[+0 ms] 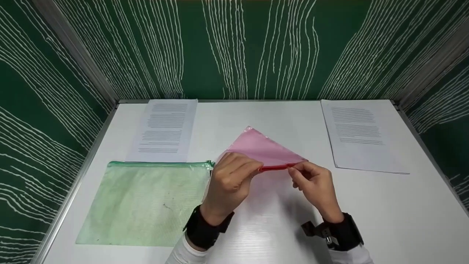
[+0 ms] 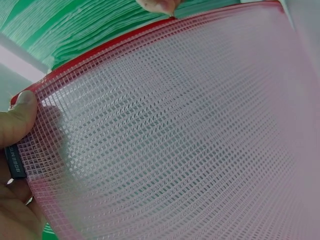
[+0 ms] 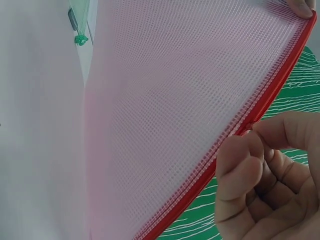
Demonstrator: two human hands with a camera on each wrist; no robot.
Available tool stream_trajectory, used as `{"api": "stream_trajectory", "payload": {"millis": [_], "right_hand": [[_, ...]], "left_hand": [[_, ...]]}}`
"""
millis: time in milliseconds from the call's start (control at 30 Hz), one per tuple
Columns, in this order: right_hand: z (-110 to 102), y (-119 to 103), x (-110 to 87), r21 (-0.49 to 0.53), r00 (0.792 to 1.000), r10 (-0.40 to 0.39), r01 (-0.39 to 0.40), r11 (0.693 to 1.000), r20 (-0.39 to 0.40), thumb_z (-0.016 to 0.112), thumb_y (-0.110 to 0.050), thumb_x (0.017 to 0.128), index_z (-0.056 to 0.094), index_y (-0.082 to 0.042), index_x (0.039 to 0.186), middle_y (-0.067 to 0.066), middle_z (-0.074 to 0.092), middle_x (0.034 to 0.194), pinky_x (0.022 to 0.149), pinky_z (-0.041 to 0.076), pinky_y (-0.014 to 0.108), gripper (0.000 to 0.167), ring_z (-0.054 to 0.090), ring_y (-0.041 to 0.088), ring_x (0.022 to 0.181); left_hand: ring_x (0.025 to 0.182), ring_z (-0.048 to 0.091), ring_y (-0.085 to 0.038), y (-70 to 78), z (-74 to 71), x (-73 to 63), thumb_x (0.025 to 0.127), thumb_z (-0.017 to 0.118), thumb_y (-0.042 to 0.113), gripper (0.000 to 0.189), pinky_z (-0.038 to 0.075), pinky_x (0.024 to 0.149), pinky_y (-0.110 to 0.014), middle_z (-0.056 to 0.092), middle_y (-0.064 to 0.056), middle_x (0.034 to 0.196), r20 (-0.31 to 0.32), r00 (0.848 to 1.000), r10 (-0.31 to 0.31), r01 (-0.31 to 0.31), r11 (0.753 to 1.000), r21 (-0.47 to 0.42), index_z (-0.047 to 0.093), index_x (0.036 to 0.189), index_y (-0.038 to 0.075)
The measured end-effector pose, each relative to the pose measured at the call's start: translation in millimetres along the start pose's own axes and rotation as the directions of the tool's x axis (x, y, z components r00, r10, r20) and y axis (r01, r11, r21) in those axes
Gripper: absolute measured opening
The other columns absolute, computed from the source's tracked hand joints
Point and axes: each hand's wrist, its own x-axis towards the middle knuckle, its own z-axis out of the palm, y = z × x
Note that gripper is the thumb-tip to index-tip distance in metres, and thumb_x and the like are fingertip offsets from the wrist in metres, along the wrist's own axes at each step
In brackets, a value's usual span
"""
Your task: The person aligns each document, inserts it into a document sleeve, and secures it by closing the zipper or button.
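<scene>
A pink mesh zipper pouch (image 1: 258, 146) is held up at a tilt over the table, its red zipper (image 1: 274, 168) on the edge nearest the person. At one end of that zipper edge, my left hand (image 1: 231, 178) pinches the corner, thumb on the mesh; a small dark tag (image 2: 15, 162) shows there in the left wrist view. My right hand (image 1: 317, 185) pinches the zipper pull (image 3: 248, 127) between thumb and finger, partway along the red edge. In the right wrist view the mesh panel (image 3: 165, 110) spreads out beside the hand.
A green zipper pouch (image 1: 143, 205) lies flat at the left, zipper side away from the person. Printed sheets (image 1: 165, 128) lie behind it, and another stack of printed sheets (image 1: 361, 135) is at the back right. Green walls with white lines (image 1: 234, 47) enclose the white table (image 1: 395, 216).
</scene>
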Motion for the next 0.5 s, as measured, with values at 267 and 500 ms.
{"api": "stream_trajectory", "payload": {"millis": [267, 500], "right_hand": [[-1.1, -23.9, -1.8, 0.003, 0.999, 0.045, -0.045, 0.999, -0.021, 0.065, 0.000, 0.081, 0.063, -0.003, 0.071, 0.014, 0.055, 0.056, 0.044, 0.039, 0.021, 0.011, 0.051, 0.015, 0.047], [1.2, -17.4, -0.2, -0.034, 0.996, 0.082, -0.084, 0.996, -0.042, 0.064, -0.002, 0.082, 0.062, 0.001, 0.071, 0.015, 0.056, 0.056, 0.043, 0.037, 0.020, 0.012, 0.051, 0.014, 0.047]], "left_hand": [[0.075, 0.058, -0.011, 0.9, 0.2, 0.7, 0.077, 0.071, 0.011, 0.007, 0.045, 0.072, -0.023, 0.066, 0.002, 0.078, -0.015, 1.000, 0.012, -0.012, 1.000, 0.001, 0.070, 0.084, 0.009], [0.072, 0.057, -0.012, 2.7, -1.1, 2.4, 0.076, 0.072, 0.009, 0.006, 0.045, 0.070, -0.023, 0.066, 0.002, 0.076, -0.046, 0.999, 0.015, -0.015, 1.000, 0.006, 0.070, 0.082, 0.008]]}}
